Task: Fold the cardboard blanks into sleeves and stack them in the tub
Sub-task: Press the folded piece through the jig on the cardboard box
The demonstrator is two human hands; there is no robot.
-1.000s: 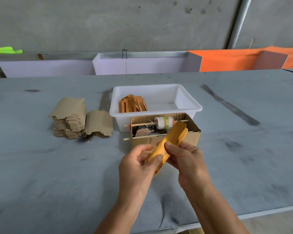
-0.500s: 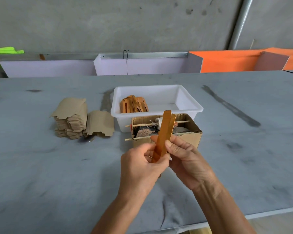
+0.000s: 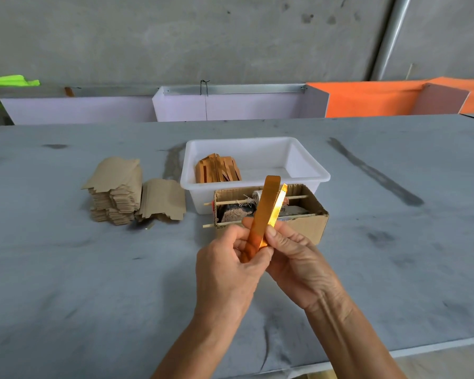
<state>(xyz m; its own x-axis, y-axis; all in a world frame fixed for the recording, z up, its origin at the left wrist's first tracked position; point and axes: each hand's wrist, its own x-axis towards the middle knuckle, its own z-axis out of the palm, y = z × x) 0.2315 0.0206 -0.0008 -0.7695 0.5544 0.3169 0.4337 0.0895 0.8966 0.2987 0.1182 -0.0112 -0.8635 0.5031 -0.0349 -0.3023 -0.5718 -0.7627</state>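
Observation:
A glossy orange-gold cardboard blank (image 3: 266, 212), folded narrow, stands nearly upright between both hands over the grey table. My left hand (image 3: 227, 272) pinches its lower end with thumb and curled fingers. My right hand (image 3: 298, 258) grips its right side, thumb pressed on the fold. A white plastic tub (image 3: 304, 165) behind holds several folded orange sleeves (image 3: 218, 172) leaning at its left side. A pile of flat brown blanks (image 3: 115, 195) lies to the left, with a loose blank (image 3: 163, 199) beside it.
A small open cardboard box (image 3: 307, 222) with a spool of twine and two wooden sticks across it sits right behind my hands, against the tub. White and orange panels (image 3: 236, 105) line the table's far edge. The near table edge runs below my forearms.
The blank has turned from tilted and flat to nearly upright and folded narrower. Both hands stayed on its lower end and rose slightly.

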